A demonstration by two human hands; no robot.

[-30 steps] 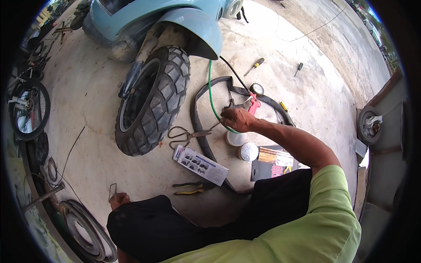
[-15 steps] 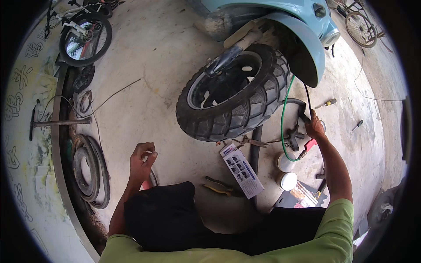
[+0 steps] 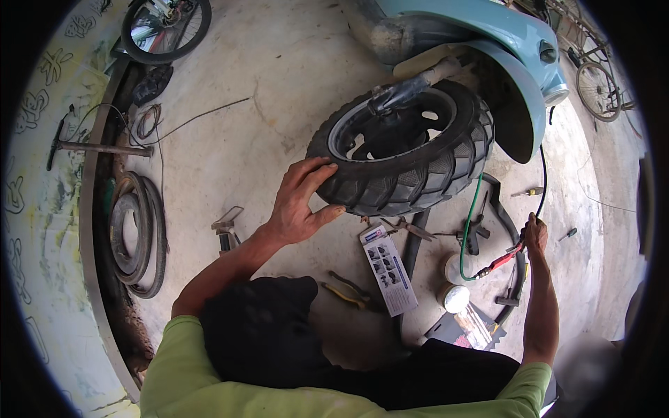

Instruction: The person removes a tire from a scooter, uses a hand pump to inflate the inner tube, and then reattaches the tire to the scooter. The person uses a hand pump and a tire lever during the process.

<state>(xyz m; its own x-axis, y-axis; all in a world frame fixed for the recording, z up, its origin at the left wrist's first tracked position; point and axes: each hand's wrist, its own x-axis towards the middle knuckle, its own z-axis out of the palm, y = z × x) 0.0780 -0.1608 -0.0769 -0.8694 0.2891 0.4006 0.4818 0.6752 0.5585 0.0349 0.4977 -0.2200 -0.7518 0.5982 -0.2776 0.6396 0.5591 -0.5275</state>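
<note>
Right hand (image 3: 535,234) is curled around the black hose (image 3: 543,177); just below-left of that grip, the red inflator (image 3: 503,260) slants down-left, its long axis toward the green hose (image 3: 464,244). Well left, the left hand (image 3: 298,203) (thumb spread from fingers) touches the tyre (image 3: 411,188).

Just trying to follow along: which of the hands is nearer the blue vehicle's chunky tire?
The left hand is nearer: its fingers touch the tire's near left edge. The right hand is apart from the tire, off to its right, holding the black hose.
</note>
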